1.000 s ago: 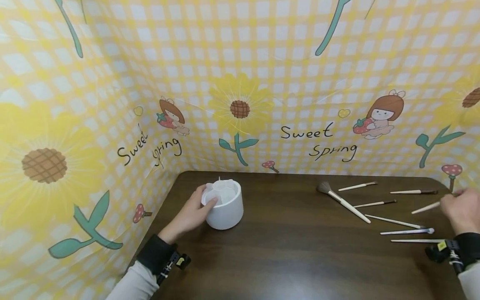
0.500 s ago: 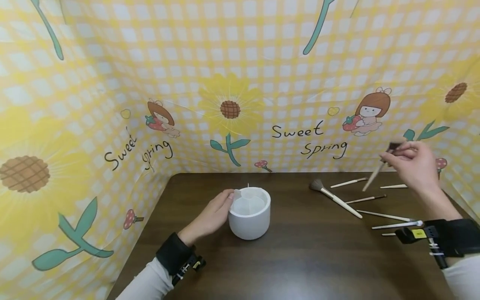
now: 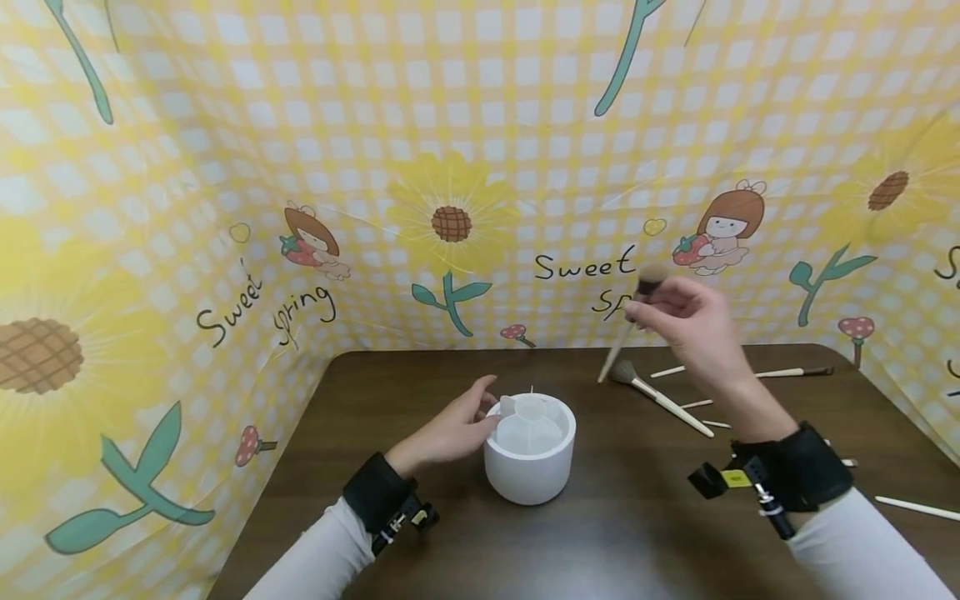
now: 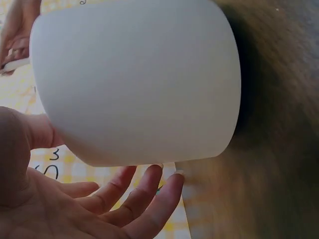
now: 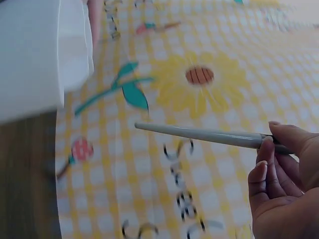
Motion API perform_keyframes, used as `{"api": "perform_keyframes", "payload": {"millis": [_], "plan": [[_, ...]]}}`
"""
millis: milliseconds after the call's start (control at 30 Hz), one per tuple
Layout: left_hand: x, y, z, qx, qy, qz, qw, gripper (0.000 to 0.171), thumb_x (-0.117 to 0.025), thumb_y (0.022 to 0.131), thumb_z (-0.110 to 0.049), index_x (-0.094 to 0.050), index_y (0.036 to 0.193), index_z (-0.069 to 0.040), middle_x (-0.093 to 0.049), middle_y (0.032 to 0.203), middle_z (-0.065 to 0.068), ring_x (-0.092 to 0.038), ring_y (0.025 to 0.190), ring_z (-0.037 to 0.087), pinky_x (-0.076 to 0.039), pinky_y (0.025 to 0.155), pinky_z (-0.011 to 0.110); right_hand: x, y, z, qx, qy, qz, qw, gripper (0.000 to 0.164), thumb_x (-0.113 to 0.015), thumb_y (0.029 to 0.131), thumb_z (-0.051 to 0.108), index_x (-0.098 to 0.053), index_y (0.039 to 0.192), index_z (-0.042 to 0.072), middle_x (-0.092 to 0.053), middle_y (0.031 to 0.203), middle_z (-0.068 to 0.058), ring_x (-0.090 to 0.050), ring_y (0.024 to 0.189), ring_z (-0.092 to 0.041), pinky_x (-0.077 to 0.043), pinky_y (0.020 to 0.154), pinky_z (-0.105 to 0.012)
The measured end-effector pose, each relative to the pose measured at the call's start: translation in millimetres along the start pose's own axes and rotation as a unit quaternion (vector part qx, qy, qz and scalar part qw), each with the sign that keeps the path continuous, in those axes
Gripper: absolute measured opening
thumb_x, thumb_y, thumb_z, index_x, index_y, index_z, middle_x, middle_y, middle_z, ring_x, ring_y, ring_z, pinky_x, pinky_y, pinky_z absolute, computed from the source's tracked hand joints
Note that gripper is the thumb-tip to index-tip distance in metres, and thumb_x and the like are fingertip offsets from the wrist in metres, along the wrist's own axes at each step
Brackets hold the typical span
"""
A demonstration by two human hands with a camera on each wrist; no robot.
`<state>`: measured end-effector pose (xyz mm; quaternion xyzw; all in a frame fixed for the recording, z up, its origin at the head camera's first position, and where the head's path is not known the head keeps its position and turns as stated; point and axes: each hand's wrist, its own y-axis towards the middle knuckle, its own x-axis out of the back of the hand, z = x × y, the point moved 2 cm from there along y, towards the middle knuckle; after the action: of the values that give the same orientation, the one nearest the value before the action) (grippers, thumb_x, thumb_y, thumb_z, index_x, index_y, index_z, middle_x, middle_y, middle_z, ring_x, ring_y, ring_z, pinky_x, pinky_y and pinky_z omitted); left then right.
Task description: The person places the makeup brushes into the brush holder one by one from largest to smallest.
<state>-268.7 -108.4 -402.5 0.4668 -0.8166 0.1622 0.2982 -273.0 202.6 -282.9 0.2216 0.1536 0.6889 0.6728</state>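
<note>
A white round pot (image 3: 528, 475) with clear dividers inside stands on the dark table. My left hand (image 3: 453, 425) holds its left side, the thumb over the rim. In the left wrist view, the fingertips (image 4: 172, 186) meet the outer wall of the pot (image 4: 139, 84). Above the table, right of the pot, my right hand (image 3: 701, 333) pinches a makeup brush (image 3: 617, 348) near its dark bristle end. The pale handle points down and left. The right wrist view shows the brush handle (image 5: 199, 133) between thumb and fingers, apart from the pot (image 5: 30, 59).
A large fluffy makeup brush (image 3: 671, 404) lies behind the right forearm. Several thinner brushes lie around it, including a dark-tipped brush (image 3: 787, 372) and a white handle (image 3: 918, 507); the arm partly hides others. A yellow checked cloth (image 3: 375, 125) hangs behind the wooden table (image 3: 615, 550).
My right hand lifted the brush off the table at the right and carried it left towards the pot, bristle end up. My left hand and the pot shifted right and nearer.
</note>
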Motion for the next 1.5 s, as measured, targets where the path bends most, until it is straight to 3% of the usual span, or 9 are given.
{"api": "perform_keyframes", "payload": {"millis": [133, 300, 400, 567, 933, 1133, 1200, 1333, 1500], "plan": [[-4.7, 7.5, 0.5, 0.006, 0.020, 0.018, 0.9996, 0.060, -0.049, 0.095, -0.030, -0.023, 0.144, -0.006, -0.051, 0.115, 0.009, -0.051, 0.093, 0.019, -0.048, 0.076, 0.036, -32, -4, 9, 0.008, -0.009, 0.034, 0.999, 0.019, -0.070, 0.082, 0.010, -0.063, 0.091, -0.005, -0.067, 0.085, -0.016, -0.060, 0.077, -0.034, -0.051, 0.065, -0.028], [-8.0, 17.1, 1.3, 0.030, -0.022, 0.063, 0.9974, 0.061, -0.051, 0.093, -0.031, -0.025, 0.144, -0.010, -0.042, 0.134, 0.015, -0.043, 0.117, 0.024, -0.040, 0.095, 0.046, -58, -12, 4, -0.008, -0.059, 0.085, 0.995, 0.014, -0.068, 0.084, 0.010, -0.065, 0.092, -0.002, -0.066, 0.083, -0.019, -0.061, 0.073, -0.028, -0.050, 0.060, -0.027], [-9.4, 23.5, 2.2, 0.012, -0.056, 0.093, 0.9941, 0.061, -0.053, 0.092, -0.030, -0.026, 0.145, -0.016, -0.035, 0.144, 0.012, -0.034, 0.127, 0.022, -0.033, 0.100, 0.050, -68, -18, -6, -0.026, -0.084, 0.115, 0.989, 0.012, -0.068, 0.084, 0.012, -0.066, 0.086, 0.000, -0.066, 0.078, -0.016, -0.060, 0.067, -0.024, -0.047, 0.054, -0.028], [-13.1, 30.8, 5.2, -0.016, -0.069, 0.124, 0.9898, 0.055, -0.057, 0.089, -0.027, -0.037, 0.141, -0.019, -0.046, 0.135, 0.000, -0.042, 0.119, 0.014, -0.037, 0.097, 0.047, -79, -26, -21, -0.055, -0.096, 0.157, 0.981, 0.012, -0.068, 0.085, 0.013, -0.068, 0.085, 0.001, -0.067, 0.078, -0.015, -0.060, 0.067, -0.021, -0.050, 0.058, -0.032], [-25.6, 27.8, 6.9, 0.008, -0.104, 0.074, 0.9918, 0.042, -0.054, 0.092, -0.026, -0.044, 0.132, -0.020, -0.053, 0.122, -0.001, -0.048, 0.109, 0.016, -0.039, 0.094, 0.048, -83, -27, -75, -0.134, -0.068, 0.209, 0.966, 0.025, -0.068, 0.084, 0.011, -0.063, 0.106, 0.000, -0.065, 0.095, -0.017, -0.063, 0.085, -0.026, -0.054, 0.074, -0.039], [-33.5, 24.5, 4.2, 0.012, -0.110, 0.035, 0.9932, 0.043, -0.053, 0.090, -0.018, -0.044, 0.132, -0.016, -0.052, 0.124, 0.003, -0.047, 0.110, 0.019, -0.040, 0.093, 0.049, -51, -18, -72, -0.122, -0.087, 0.194, 0.970, 0.030, -0.060, 0.090, 0.010, -0.056, 0.119, 0.001, -0.062, 0.109, -0.016, -0.060, 0.095, -0.027, -0.053, 0.075, -0.038], [-34.3, 24.5, 3.4, 0.018, -0.112, 0.025, 0.9932, 0.043, -0.052, 0.090, -0.015, -0.044, 0.132, -0.015, -0.051, 0.125, 0.005, -0.046, 0.111, 0.020, -0.039, 0.094, 0.051, -35, -13, -73, -0.111, -0.128, 0.173, 0.970, 0.031, -0.058, 0.092, 0.012, -0.054, 0.121, 0.002, -0.061, 0.110, -0.015, -0.060, 0.095, -0.027, -0.053, 0.073, -0.041], [-33.3, 25.0, 3.0, 0.034, -0.111, 0.014, 0.9931, 0.043, -0.052, 0.089, -0.014, -0.044, 0.132, -0.016, -0.050, 0.126, 0.005, -0.045, 0.111, 0.021, -0.038, 0.094, 0.052, -4, -4, -86, -0.071, -0.274, 0.143, 0.948, 0.036, -0.056, 0.093, 0.015, -0.051, 0.125, 0.001, -0.060, 0.110, -0.016, -0.059, 0.093, -0.026, -0.051, 0.073, -0.046], [-34.7, 24.5, 3.3, 0.034, -0.110, 0.004, 0.9933, 0.043, -0.049, 0.089, -0.010, -0.045, 0.131, -0.015, -0.052, 0.125, 0.006, -0.046, 0.110, 0.022, -0.039, 0.093, 0.052, 21, -3, -115, -0.055, -0.395, 0.186, 0.898, 0.039, -0.057, 0.089, 0.010, -0.049, 0.122, -0.009, -0.058, 0.106, -0.025, -0.057, 0.092, -0.035, -0.047, 0.075, -0.051]]}}
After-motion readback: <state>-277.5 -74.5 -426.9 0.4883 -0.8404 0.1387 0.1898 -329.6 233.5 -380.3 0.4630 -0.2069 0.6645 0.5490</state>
